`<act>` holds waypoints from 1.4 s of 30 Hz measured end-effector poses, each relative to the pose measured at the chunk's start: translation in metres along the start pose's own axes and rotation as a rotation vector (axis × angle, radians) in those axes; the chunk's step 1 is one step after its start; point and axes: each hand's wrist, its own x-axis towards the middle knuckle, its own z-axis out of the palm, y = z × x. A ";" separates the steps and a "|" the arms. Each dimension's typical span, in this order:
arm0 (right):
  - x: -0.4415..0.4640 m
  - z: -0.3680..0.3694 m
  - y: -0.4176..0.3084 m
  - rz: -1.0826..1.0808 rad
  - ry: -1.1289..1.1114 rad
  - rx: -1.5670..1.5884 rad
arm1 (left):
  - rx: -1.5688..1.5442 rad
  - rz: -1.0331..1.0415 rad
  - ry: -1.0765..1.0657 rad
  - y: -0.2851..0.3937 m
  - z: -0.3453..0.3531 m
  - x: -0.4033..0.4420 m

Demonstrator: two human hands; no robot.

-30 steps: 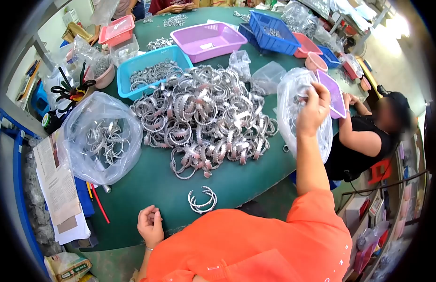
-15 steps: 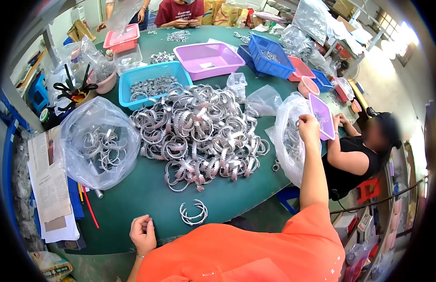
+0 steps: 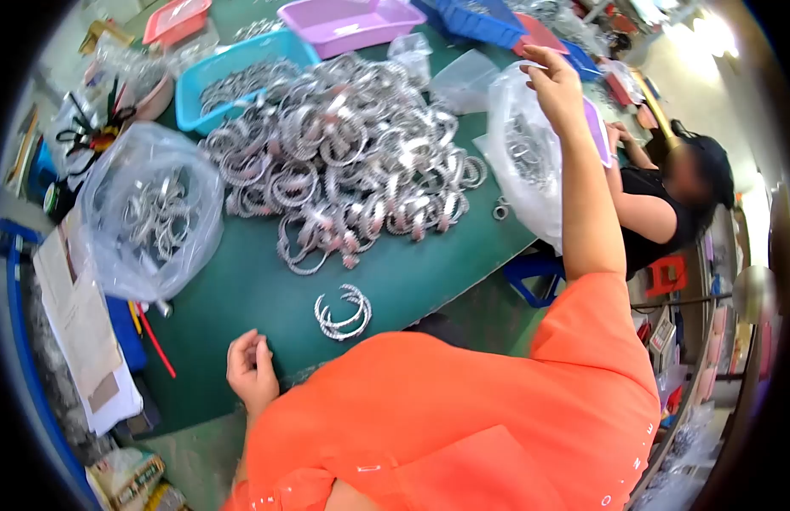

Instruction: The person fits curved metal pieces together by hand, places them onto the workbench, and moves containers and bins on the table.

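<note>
My right hand (image 3: 555,85) is raised at the far right over a clear plastic bag (image 3: 531,192) of small metal pieces. Its fingers are apart and nothing shows between them. My left hand (image 3: 252,368) rests at the table's near edge with curled fingers, and I see nothing in it. A few silver cuff bangles (image 3: 344,315) lie on the green table (image 3: 241,285) to the right of that hand. Beyond them rises a large heap of similar silver bangles (image 3: 352,153) with toothed edges. Another clear bag (image 3: 152,213) at the left holds more bangles.
A turquoise basket (image 3: 190,98) of metal pieces and a purple tray (image 3: 352,30) stand behind the heap. Blue crates (image 3: 480,21) are at the back. Papers (image 3: 84,324) and a red stick (image 3: 159,345) lie at the left. A co-worker in black (image 3: 646,204) sits at the right.
My right hand has gone from closed fingers to spread ones, reaching out over the bag. My view has tilted and shifted, so the table things appear higher. My left hand stays curled by the edge.
</note>
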 end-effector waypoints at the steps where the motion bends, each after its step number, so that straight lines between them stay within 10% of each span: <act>1: -0.018 0.010 -0.025 -0.028 -0.050 0.048 | -0.017 -0.008 0.000 0.000 -0.001 -0.001; 9: -0.168 0.129 -0.088 -0.833 -0.338 -0.058 | 0.025 -0.007 -0.014 0.004 -0.001 0.003; 19: -0.162 0.197 -0.100 -0.530 -0.185 -0.086 | -0.093 -0.090 -0.061 0.018 0.000 0.012; 24: -0.143 0.173 -0.106 -0.338 -0.479 -0.167 | -0.120 -0.078 -0.079 0.021 0.003 0.020; 31: -0.137 0.165 -0.128 -0.412 -0.521 -0.150 | 0.123 0.164 -0.467 0.062 0.037 0.053; 42: -0.163 0.163 -0.105 -0.261 -0.368 -0.023 | 0.163 0.229 -0.475 0.062 0.053 0.049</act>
